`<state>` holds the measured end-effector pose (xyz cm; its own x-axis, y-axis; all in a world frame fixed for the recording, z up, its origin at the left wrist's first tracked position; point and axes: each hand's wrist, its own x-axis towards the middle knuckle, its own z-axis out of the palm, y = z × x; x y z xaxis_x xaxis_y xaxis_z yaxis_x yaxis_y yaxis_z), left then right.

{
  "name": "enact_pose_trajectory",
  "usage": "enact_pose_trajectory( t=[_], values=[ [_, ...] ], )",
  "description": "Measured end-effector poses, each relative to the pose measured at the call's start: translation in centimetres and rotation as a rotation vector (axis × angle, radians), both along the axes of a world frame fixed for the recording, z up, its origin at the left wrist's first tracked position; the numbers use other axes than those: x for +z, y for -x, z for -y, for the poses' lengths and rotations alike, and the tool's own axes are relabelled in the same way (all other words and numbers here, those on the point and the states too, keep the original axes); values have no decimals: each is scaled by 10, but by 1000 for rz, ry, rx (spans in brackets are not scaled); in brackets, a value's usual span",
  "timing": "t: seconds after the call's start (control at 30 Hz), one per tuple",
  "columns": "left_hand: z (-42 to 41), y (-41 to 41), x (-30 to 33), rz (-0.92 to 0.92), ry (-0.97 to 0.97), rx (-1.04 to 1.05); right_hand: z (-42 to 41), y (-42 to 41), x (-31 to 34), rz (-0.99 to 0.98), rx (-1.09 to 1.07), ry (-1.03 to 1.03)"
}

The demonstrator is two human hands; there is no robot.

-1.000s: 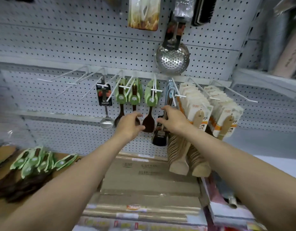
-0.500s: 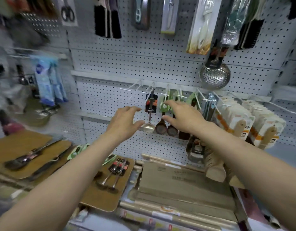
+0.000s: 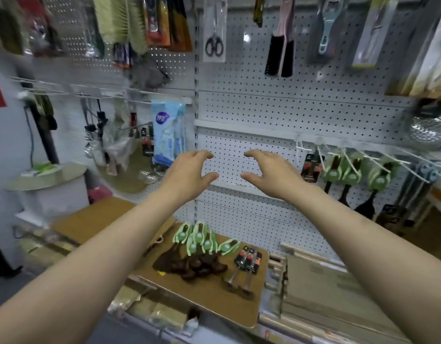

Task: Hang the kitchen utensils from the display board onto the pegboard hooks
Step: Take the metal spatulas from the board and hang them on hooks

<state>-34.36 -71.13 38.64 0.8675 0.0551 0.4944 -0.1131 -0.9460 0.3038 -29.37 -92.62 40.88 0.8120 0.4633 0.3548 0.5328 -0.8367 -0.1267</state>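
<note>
Left hand (image 3: 189, 173) hangs spread and empty before the bare pegboard (image 3: 251, 112), fingers curled, holding nothing. Below it, on the brown board (image 3: 209, 301), lies a heap of dark spoons (image 3: 197, 254) with green card sleeves. They look light and stiff; I would pinch one by the card top, near its hanging hole. Beside them lie two small ladles (image 3: 243, 271). Right hand (image 3: 271, 175) is likewise wide and empty. Further right, hooks (image 3: 348, 157) carry spoons already hung.
</note>
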Motion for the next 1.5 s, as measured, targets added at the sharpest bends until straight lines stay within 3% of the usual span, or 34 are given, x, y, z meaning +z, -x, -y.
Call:
enact_pose_trajectory(
  t=[0.3,0.53,0.77,0.97,1.3,1.5],
  values=[
    [-130,-16,-26,-17,33,71,-138,-37,-26,-84,80,15],
    [-232,-86,-78,-103,48,178,-248,-130,-83,-179,176,36],
    [-339,-180,-146,-299,169,270,-365,-240,-175,-453,220,100],
    [-413,-235,-242,-526,356,337,-433,-300,-266,-765,166,104],
    [-501,-310,-371,-722,525,306,-534,-342,-413,-1222,-179,-243],
    [-538,-340,-408,-765,463,217,-592,-352,-466,-1428,-407,-636]
  ],
)
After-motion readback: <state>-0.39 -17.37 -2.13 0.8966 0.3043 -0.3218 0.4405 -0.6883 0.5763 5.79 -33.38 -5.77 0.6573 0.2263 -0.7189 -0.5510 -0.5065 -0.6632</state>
